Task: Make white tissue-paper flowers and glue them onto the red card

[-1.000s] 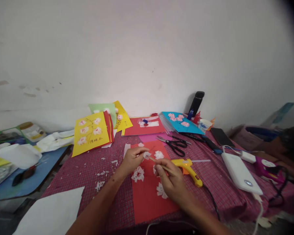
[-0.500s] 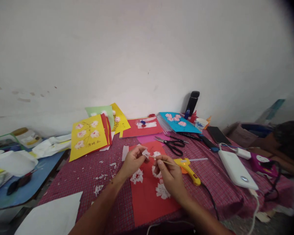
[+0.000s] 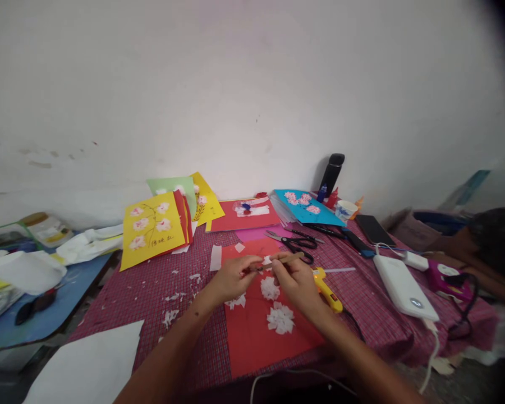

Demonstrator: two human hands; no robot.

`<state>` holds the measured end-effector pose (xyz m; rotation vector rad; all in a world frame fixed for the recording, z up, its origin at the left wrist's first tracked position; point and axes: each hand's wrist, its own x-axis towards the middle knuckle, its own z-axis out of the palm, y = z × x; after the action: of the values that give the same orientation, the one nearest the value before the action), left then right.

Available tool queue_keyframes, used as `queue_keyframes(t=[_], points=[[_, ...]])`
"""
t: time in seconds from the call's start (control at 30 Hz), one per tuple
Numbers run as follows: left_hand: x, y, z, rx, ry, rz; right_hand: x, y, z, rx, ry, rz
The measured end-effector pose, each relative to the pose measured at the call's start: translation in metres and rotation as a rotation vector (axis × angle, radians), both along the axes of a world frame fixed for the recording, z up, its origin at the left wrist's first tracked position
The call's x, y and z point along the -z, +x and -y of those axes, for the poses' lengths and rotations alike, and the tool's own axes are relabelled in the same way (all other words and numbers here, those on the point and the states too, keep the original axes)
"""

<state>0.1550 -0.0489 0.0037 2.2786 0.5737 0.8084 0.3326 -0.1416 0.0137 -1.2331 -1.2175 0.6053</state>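
Note:
A thin wooden stick point(image 3: 293, 258) is pinched in my right hand point(image 3: 297, 280), tilted up to the right. Its lower end meets the closed fingertips of my left hand point(image 3: 235, 278); what those fingers hold is hidden. Both hands hover over a red paper sheet point(image 3: 256, 348) bearing ruffled white paper flowers point(image 3: 280, 318), some partly covered by my hands. A small white paper square point(image 3: 239, 247) lies at the sheet's upper edge. Right of my right hand lies a yellow glue gun point(image 3: 329, 293) with a clear glue stick in its back.
Black scissors point(image 3: 297, 242) lie behind my hands. Yellow point(image 3: 151, 230) and blue point(image 3: 311, 209) flower cards stand or lie toward the wall. A white power bank point(image 3: 406, 289), phone point(image 3: 375, 230) and paper cup point(image 3: 345, 210) are at right; paper scraps point(image 3: 171, 318) lie left.
My hands have come closer together, and the stick has swung to a steeper tilt. The white paper piece seen in my left fingertips is now hidden. The view has shifted slightly.

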Motion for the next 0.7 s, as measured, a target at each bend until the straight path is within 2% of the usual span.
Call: queue_keyframes(t=[0.17,0.27,0.37,0.47,0.63,0.7], points=[[-0.014,-0.005,0.008,0.096,0.113,-0.099,-0.029,0.010,-0.003,-0.302,-0.069,0.063],[-0.017,-0.012,0.013,0.064,0.129,-0.121,-0.042,0.011,-0.010,-0.312,-0.063,0.247],[-0.017,-0.020,0.016,0.006,0.116,-0.128,-0.045,0.002,-0.021,-0.258,-0.044,0.390],[-0.014,-0.029,0.018,-0.050,0.076,-0.118,-0.046,-0.010,-0.028,-0.248,-0.038,0.405],[-0.012,-0.042,0.018,-0.074,0.008,-0.041,-0.049,-0.020,-0.029,-0.531,-0.136,0.223],[-0.011,-0.046,0.018,-0.069,0.009,-0.040,-0.049,-0.020,-0.029,-0.546,-0.163,0.279]])
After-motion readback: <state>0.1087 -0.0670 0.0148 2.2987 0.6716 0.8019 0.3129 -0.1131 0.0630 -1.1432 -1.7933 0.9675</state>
